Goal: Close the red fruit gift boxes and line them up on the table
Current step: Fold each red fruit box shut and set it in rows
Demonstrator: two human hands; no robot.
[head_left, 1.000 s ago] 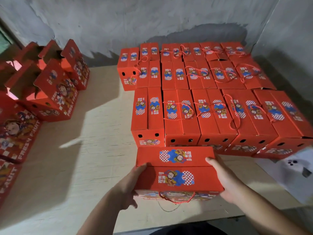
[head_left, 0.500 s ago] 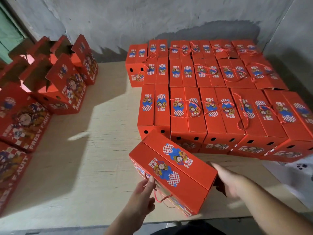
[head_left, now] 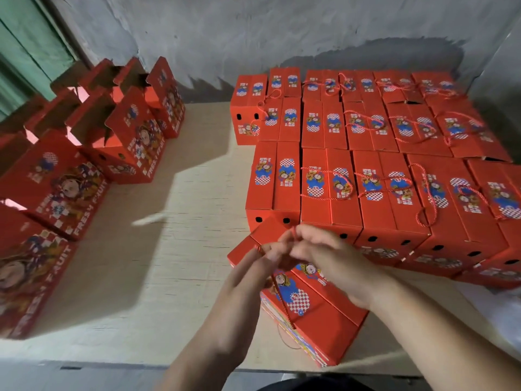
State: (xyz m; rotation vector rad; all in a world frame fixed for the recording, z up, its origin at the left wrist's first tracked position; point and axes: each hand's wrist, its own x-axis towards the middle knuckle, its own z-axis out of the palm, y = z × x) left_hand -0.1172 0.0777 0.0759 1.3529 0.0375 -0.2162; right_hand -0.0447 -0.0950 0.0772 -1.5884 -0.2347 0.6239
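Note:
A closed red gift box [head_left: 315, 314] lies at an angle near the table's front edge, its far end close to the front row of closed boxes [head_left: 366, 193]. Both hands are over its far end. My left hand [head_left: 253, 266] and my right hand [head_left: 324, 252] meet fingertip to fingertip and pinch the box's thin red rope handle [head_left: 284, 300], which runs down across the lid. The hands are blurred and hide the box's far end.
Several rows of closed boxes fill the table's right and back, up to the grey wall. Open boxes [head_left: 124, 131] with raised flaps stand in a line along the left. Bare pale tabletop [head_left: 169, 263] lies between. White paper [head_left: 479, 300] lies at the right edge.
The box has swung from crosswise to pointing at the rows. Both hands left its sides and came together over its far end, taking up the rope handle. The view shifted left.

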